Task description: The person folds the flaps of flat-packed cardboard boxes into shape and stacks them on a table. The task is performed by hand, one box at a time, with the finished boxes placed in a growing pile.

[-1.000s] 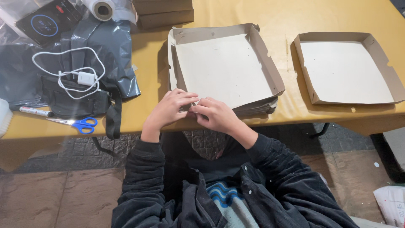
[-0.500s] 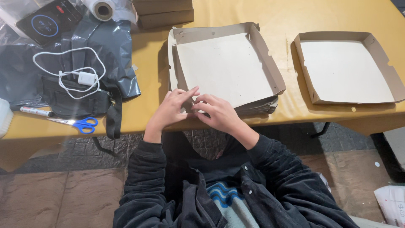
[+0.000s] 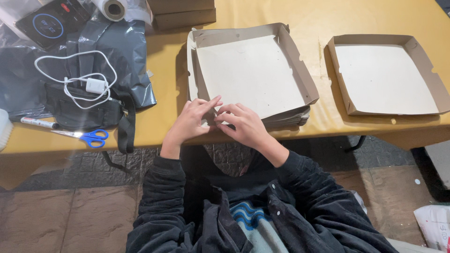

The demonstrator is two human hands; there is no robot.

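Note:
An open, shallow cardboard box (image 3: 253, 75) lies on a stack of flat cardboard (image 3: 286, 120) at the near edge of the yellow-brown table (image 3: 164, 103). Both my hands meet at the box's near left corner. My left hand (image 3: 190, 122) pinches the near edge, its fingers stretched toward the right. Curled over the same edge is my right hand (image 3: 244, 125), fingertips touching the left ones. The near wall of the box is hidden under my hands. A second open cardboard box (image 3: 384, 75) sits apart at the right.
At the left lie blue-handled scissors (image 3: 89, 137), a marker (image 3: 40, 123), a black pouch (image 3: 82, 112), a white charger with cable (image 3: 93, 85) and grey plastic bags (image 3: 117, 51). A tape roll (image 3: 112, 8) and brown boxes (image 3: 183, 11) stand at the back.
My left fingers have straightened and spread along the box's near edge. Both hands stay at the same corner, shifted only slightly.

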